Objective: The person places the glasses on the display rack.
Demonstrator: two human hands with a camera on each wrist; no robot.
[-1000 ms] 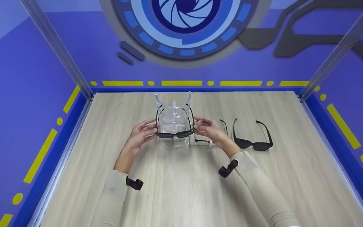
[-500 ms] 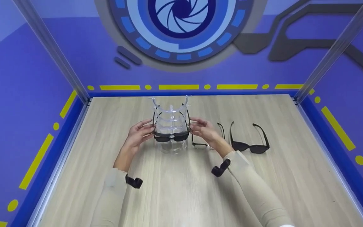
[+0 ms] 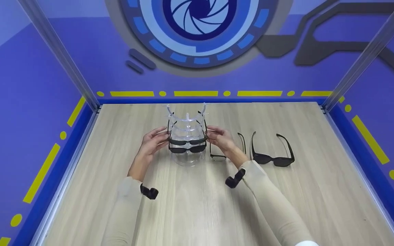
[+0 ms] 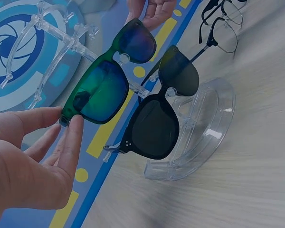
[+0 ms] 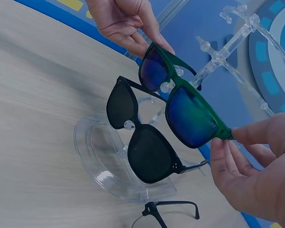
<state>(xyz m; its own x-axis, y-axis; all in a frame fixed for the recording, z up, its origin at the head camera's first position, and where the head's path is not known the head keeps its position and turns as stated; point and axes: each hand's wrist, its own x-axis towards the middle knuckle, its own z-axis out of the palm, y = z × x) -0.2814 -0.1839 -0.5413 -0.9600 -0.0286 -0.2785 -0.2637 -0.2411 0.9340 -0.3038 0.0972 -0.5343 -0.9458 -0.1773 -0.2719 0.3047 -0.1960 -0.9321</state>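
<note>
Green-framed sunglasses (image 4: 102, 90) with blue-green mirrored lenses sit across an upper tier of a clear plastic display stand (image 3: 187, 128), their bridge at its nose peg. My left hand (image 3: 152, 141) pinches one front corner by the hinge between thumb and fingers. At the opposite corner my right hand (image 3: 221, 138) pinches the frame the same way. Just below, black sunglasses (image 5: 152, 154) with dark lenses rest on the stand's lower tier, untouched by either hand. In the right wrist view, the temple on my left hand's side reaches back past the stand's stem.
Right of the stand, thin-rimmed eyeglasses (image 3: 218, 158) lie on the wooden table (image 3: 197, 205), partly behind my right hand. Farther right lie black sunglasses (image 3: 273, 160) with temples unfolded. Blue printed panels (image 3: 132, 78) enclose the table at back and sides.
The green sunglasses have moved up and back on the stand, from overlapping the lower black pair to standing apart above it. Both hands have moved with them, still gripping the corners.
</note>
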